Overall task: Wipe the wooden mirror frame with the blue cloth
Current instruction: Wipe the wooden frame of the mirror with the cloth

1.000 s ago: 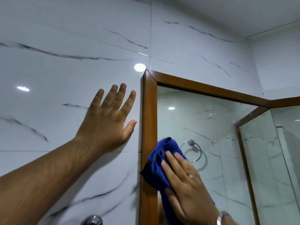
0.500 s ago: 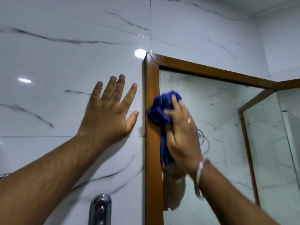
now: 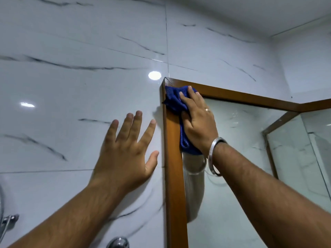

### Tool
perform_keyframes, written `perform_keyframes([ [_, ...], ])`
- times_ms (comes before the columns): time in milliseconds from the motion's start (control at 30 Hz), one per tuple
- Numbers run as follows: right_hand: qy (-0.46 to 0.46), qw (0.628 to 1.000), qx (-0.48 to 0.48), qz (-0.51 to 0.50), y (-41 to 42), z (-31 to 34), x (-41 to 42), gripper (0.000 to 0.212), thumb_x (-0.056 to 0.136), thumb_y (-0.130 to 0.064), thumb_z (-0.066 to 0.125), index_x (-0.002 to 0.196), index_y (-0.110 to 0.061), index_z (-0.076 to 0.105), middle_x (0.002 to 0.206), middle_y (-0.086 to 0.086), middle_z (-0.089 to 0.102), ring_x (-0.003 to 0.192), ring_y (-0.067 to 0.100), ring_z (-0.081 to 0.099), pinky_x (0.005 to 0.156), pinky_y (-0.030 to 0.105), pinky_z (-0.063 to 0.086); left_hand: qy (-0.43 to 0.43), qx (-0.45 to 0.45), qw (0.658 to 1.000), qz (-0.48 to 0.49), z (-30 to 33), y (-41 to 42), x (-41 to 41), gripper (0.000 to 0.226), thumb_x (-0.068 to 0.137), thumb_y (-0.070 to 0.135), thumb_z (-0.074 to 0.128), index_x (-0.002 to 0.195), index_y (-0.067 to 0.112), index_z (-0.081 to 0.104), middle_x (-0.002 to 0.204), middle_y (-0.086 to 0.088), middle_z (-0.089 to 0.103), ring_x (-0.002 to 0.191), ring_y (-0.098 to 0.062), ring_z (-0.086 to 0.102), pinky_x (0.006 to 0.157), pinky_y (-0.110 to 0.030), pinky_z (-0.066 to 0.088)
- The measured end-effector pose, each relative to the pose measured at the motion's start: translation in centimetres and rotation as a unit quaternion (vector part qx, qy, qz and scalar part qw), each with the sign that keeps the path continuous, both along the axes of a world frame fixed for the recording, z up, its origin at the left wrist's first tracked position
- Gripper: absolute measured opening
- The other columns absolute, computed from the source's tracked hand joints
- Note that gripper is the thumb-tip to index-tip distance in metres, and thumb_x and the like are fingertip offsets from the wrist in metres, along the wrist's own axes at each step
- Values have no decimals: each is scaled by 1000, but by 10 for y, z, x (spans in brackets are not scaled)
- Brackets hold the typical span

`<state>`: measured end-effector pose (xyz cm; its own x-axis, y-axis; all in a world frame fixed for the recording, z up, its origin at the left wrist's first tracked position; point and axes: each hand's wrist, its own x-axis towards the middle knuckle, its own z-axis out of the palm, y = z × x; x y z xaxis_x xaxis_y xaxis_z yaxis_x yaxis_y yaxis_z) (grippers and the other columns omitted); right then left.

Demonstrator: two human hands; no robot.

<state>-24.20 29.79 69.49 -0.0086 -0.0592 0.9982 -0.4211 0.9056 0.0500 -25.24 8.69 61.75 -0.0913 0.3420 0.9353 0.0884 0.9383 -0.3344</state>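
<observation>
- Head view: right hand (image 3: 197, 122), fingers flat, presses the crumpled blue cloth (image 3: 174, 99) on the brown wooden mirror frame (image 3: 173, 158) at its top-left corner.
- Left hand (image 3: 125, 154) open, empty, flat on the white marble-patterned wall tile (image 3: 71, 104).
- Judged: top rail beyond the right hand remains unwiped.

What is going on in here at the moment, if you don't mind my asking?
A person is wiping a brown wooden mirror frame with a crumpled blue cloth. The right hand presses the cloth onto the frame's top left corner, part of it hanging over the mirror glass. The left hand lies flat, fingers spread, on the white marbled wall tile beside the frame.
</observation>
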Motion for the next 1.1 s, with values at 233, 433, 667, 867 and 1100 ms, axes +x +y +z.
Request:
perform_keyframes([
  [233, 1, 997, 13, 71, -1, -196, 7, 38, 93, -26, 45, 130, -32, 46, 152, -9, 34, 143, 19, 28, 116, 36, 25, -17, -13, 1000, 8, -10, -3, 2, 76, 94, 59, 19, 161, 22, 18, 167, -17, 10, 155, -35, 10, 124, -56, 11],
  [433, -49, 986, 156, 3, 21, -225, 15, 66, 91, -42, 46, 150, -22, 23, 160, -1, 20, 146, 24, 23, 113, 42, 30, -18, -38, 999, 14, -18, -4, 0, 76, 93, 57, 20, 160, 21, 22, 167, -19, 10, 154, -37, 10, 122, -61, 11],
  [667, -35, 998, 38, -33, 4, -19, 4, 64, 89, -28, 41, 150, -27, 23, 162, 11, 4, 145, 32, 20, 115, 46, 24, 32, 14, 999, 3, -21, -3, -3, 83, 89, 64, 32, 160, 21, 21, 169, -17, -2, 155, -36, -3, 117, -72, 6],
  [867, 0, 1000, 14, 4, 0, -41, 2, 58, 90, -17, 46, 146, -23, 35, 159, 8, 22, 145, 28, 23, 118, 42, 22, 3, 46, 999, 13, -35, -2, -1, 82, 91, 63, 28, 161, 22, 18, 169, -16, -2, 155, -35, -1, 117, -71, 5],
  [1100, -81, 996, 42, -20, -6, -341, 15, 51, 93, -35, 39, 143, -28, 30, 162, -4, 2, 147, 24, 15, 117, 32, 15, -28, 14, 999, 24, -95, -11, 1, 74, 96, 55, 26, 161, 21, 17, 169, -16, 4, 155, -33, 3, 119, -68, 6],
])
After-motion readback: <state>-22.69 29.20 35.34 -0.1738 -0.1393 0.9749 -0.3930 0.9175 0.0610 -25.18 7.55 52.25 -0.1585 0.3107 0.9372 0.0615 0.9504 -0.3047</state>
